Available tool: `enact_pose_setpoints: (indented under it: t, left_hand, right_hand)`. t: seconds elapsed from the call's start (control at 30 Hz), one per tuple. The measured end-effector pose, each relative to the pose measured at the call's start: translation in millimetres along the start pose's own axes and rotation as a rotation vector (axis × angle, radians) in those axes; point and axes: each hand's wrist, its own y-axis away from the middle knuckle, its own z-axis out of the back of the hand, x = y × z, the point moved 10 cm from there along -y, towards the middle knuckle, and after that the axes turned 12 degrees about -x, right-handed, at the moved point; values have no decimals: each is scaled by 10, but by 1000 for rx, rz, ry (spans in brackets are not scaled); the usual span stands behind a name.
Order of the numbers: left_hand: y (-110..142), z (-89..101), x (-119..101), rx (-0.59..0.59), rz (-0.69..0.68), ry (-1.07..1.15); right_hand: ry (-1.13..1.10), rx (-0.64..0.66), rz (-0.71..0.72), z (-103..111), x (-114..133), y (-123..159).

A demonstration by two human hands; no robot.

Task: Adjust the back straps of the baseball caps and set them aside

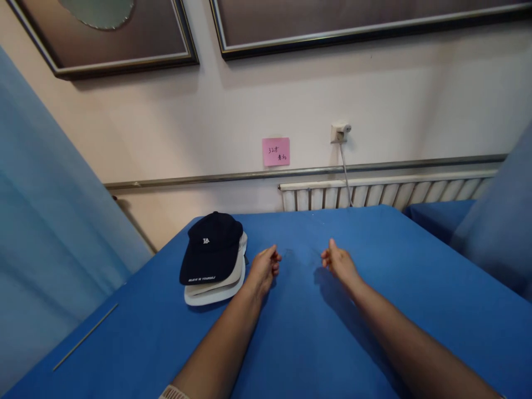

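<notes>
My left hand is held over the middle of the blue-covered table, its fingers curled in toward the thumb. Across from it, my right hand has its fingers curled and its thumb pointing up. Between the two hands show only faint dark lines and a few light specks; whether they belong to something thin or see-through in the fingers I cannot make out. Just left of my left hand lies a stack of caps: a dark navy cap with white lettering on top, a beige cap under it and a white cap at the bottom.
A thin stick lies near the table's left edge. Behind the table are a radiator, a wall rail, a plugged socket with its cord, and a pink note. Blue curtains hang at both sides.
</notes>
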Motion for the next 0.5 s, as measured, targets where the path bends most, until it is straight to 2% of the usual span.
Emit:
enact_pose_setpoints:
  t: [0.1, 0.17, 0.27, 0.33, 0.5]
  left_hand:
    - [161, 410, -23, -87, -20, 58]
    - [311, 691, -69, -147, -31, 104]
    - [576, 1105, -172, -272, -87, 231]
    - [753, 1331, -256, -349, -164, 292]
    - [994, 1653, -464, -445, -328, 327]
  right_hand:
    - [50, 155, -62, -163, -422, 337]
    - [78, 249, -17, -223, -555, 481]
    - [98, 386, 67, -272, -566, 556]
    - [93, 432, 48, -268, -554, 528]
    - [44, 458, -49, -238, -567, 473]
